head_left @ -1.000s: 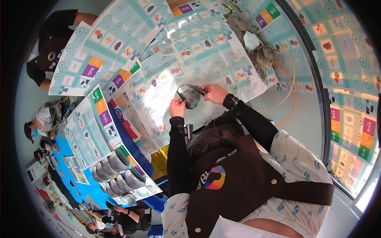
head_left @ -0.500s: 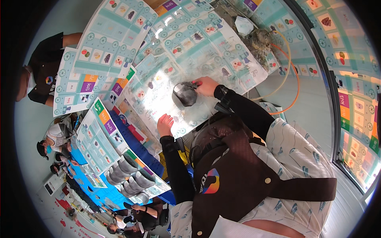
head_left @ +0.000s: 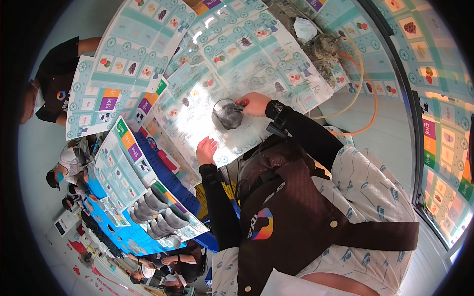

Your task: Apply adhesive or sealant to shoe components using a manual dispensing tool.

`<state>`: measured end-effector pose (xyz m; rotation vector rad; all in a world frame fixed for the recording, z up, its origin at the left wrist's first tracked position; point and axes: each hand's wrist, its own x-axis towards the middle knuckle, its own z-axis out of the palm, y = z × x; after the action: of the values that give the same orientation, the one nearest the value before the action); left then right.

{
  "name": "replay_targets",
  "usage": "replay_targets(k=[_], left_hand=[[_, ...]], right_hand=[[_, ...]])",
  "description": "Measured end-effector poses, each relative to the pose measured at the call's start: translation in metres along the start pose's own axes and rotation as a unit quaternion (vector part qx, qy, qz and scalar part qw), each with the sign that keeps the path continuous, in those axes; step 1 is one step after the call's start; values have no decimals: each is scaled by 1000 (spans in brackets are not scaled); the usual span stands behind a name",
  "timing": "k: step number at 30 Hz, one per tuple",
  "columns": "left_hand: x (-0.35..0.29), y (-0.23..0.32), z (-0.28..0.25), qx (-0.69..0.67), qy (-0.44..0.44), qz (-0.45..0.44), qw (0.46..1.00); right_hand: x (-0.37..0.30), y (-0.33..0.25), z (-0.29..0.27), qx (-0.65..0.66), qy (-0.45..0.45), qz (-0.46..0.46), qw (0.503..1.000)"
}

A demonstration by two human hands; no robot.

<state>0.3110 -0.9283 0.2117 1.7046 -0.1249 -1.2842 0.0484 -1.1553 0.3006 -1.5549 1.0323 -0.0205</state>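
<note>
On the printed worktop sheet [head_left: 237,64] lies a dark grey, rounded, cup-like piece [head_left: 228,116], with a thin dark line curving along its upper left edge. My right hand [head_left: 255,104] is closed at the piece's right edge, its fingertips pinched together. Something small, dark and reddish shows at those fingertips, too small to name. Nearer to me and to the left, my left hand [head_left: 206,149] hovers by the sheet with loosely bent fingers and nothing in it, apart from the grey piece.
Stacked grey cup-like pieces [head_left: 148,203] rest on a board at left, beside a blue crate [head_left: 158,165]. Yellow and orange hoses [head_left: 374,93] curve at right near a crumpled white item [head_left: 304,29]. A co-worker in dark clothes [head_left: 57,79] stands far left.
The grey piece has turned slightly and its face catches more light. My right hand has shifted a little down and left with it; my left hand has barely moved.
</note>
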Motion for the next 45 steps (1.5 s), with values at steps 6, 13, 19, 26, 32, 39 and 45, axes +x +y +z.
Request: replay_targets(k=[6, 13, 19, 26, 32, 39, 45], left_hand=[[19, 4, 29, 20, 8, -6, 1000], [58, -9, 28, 146, 21, 75, 986], [62, 0, 84, 440, 134, 223, 860], [36, 22, 100, 445, 202, 185, 853], [43, 47, 126, 499, 163, 70, 848], [76, 48, 134, 569, 142, 62, 807], [44, 42, 176, 616, 27, 230, 753]], right_hand=[[6, 21, -16, -183, -112, -34, 976], [-33, 36, -44, -189, 29, -70, 979], [-70, 208, -109, -230, 306, -178, 907], [-67, 278, -155, -381, 302, 134, 864], [-77, 268, -161, -418, 340, 89, 838], [-98, 237, -155, -362, 336, 30, 869], [-114, 219, -145, -345, 315, 28, 884]])
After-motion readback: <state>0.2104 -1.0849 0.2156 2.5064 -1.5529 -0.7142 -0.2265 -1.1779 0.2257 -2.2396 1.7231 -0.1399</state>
